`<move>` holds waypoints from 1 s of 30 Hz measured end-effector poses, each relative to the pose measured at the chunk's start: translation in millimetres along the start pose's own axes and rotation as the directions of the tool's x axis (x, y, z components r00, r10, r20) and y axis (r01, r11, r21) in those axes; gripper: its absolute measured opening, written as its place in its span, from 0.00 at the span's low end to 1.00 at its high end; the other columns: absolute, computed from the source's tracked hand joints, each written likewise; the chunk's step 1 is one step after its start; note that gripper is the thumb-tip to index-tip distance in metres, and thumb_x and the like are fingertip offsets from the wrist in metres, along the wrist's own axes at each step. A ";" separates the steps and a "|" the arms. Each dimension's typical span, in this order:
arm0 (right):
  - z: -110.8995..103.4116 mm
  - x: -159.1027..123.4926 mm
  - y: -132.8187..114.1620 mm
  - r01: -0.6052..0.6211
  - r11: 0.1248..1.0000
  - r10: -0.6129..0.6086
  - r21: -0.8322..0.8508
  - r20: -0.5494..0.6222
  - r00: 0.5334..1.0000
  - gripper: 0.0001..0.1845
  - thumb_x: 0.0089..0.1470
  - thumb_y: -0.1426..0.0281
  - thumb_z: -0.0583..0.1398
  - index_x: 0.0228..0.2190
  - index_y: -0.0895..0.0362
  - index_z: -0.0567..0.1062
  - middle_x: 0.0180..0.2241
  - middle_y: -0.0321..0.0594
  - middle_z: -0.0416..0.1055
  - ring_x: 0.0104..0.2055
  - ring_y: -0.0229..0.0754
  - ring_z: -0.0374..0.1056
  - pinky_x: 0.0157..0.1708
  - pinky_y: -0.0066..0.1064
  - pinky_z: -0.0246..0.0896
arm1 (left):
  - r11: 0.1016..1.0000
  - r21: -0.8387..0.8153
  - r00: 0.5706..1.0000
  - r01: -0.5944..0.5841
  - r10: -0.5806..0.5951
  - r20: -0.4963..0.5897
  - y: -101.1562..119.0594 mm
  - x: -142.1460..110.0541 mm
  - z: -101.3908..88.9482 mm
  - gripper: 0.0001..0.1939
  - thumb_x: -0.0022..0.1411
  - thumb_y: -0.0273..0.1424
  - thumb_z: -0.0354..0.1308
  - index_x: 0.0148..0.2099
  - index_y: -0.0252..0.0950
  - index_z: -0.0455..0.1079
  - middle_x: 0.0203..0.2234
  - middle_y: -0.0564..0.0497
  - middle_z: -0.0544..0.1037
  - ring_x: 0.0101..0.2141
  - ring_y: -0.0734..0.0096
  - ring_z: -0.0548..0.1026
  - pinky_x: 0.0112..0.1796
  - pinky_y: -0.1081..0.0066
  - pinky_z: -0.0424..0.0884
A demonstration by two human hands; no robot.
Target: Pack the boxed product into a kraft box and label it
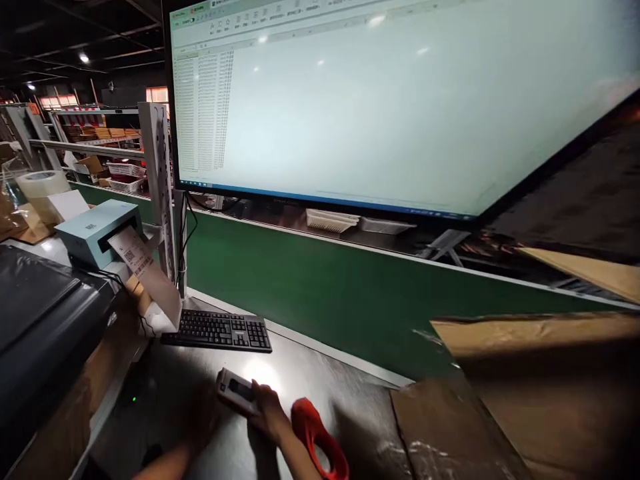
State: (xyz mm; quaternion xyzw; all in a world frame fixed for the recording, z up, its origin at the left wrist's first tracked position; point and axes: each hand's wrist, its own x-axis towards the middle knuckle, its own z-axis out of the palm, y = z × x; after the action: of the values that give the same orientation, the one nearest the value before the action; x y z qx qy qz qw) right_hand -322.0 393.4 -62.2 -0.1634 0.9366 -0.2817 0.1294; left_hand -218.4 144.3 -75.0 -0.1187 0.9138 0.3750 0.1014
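Observation:
A small flat box with a dark oblong picture on its top is held over the metal table. My right hand grips its right end, thumb on top. My left hand is just left of the box, dark and blurred; whether its fingers touch the box cannot be made out. Close to my right forearm lies a red tape dispenser. Beyond the hands sits a black keyboard.
A large monitor with a spreadsheet stands above a green conveyor belt. At left are a light-blue label printer with a printed label hanging out and a black machine. Cardboard boxes crowd the right.

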 end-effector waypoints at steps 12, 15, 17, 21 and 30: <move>-37.7 9.6 -37.2 0.138 0.990 -0.137 -0.010 0.027 0.990 0.50 0.44 0.72 0.64 0.70 0.65 0.68 0.66 0.67 0.67 0.70 0.70 0.62 0.69 0.57 0.63 | 0.839 0.316 0.892 -0.442 0.378 0.247 98.3 64.1 -95.6 0.44 0.53 0.20 0.65 0.73 0.34 0.66 0.70 0.34 0.70 0.71 0.41 0.65 0.70 0.44 0.64; -49.2 1.0 -42.6 0.167 0.923 -0.098 0.346 -0.210 0.973 0.50 0.42 0.65 0.68 0.68 0.57 0.69 0.66 0.60 0.66 0.71 0.67 0.60 0.71 0.62 0.59 | 0.818 0.295 0.865 -0.493 0.423 0.271 107.5 70.9 -123.9 0.42 0.51 0.25 0.71 0.69 0.36 0.70 0.67 0.37 0.74 0.67 0.45 0.70 0.68 0.50 0.67; -61.7 -6.9 -54.1 0.144 0.767 0.075 0.626 -0.310 0.948 0.52 0.41 0.56 0.72 0.68 0.49 0.68 0.67 0.53 0.65 0.71 0.62 0.62 0.68 0.63 0.62 | 0.811 0.285 0.856 -0.512 0.453 0.250 115.3 76.8 -136.4 0.42 0.52 0.27 0.72 0.70 0.37 0.69 0.69 0.38 0.71 0.69 0.45 0.67 0.71 0.48 0.63; -93.3 -16.5 -80.5 0.081 0.295 0.236 0.952 -0.155 0.959 0.53 0.40 0.50 0.77 0.66 0.45 0.69 0.54 0.47 0.78 0.52 0.52 0.77 0.55 0.53 0.77 | 0.769 0.228 0.801 -0.598 0.585 0.128 136.2 85.6 -149.6 0.43 0.49 0.26 0.73 0.69 0.39 0.71 0.65 0.39 0.75 0.67 0.41 0.69 0.72 0.44 0.60; -111.9 -14.2 -88.2 0.166 0.046 0.433 0.985 -0.169 0.886 0.61 0.28 0.54 0.82 0.64 0.52 0.74 0.41 0.39 0.83 0.42 0.44 0.78 0.49 0.41 0.80 | 0.830 -0.405 0.915 -0.384 0.285 -0.285 121.2 81.5 -144.4 0.55 0.58 0.45 0.74 0.79 0.40 0.52 0.78 0.35 0.54 0.76 0.44 0.56 0.73 0.47 0.57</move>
State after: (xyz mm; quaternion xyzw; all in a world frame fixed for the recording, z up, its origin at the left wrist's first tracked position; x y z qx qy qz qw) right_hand -325.9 383.6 80.6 0.1282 0.4971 -0.8579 0.0234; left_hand -345.3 114.1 83.7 -0.0157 0.8129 0.5744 -0.0946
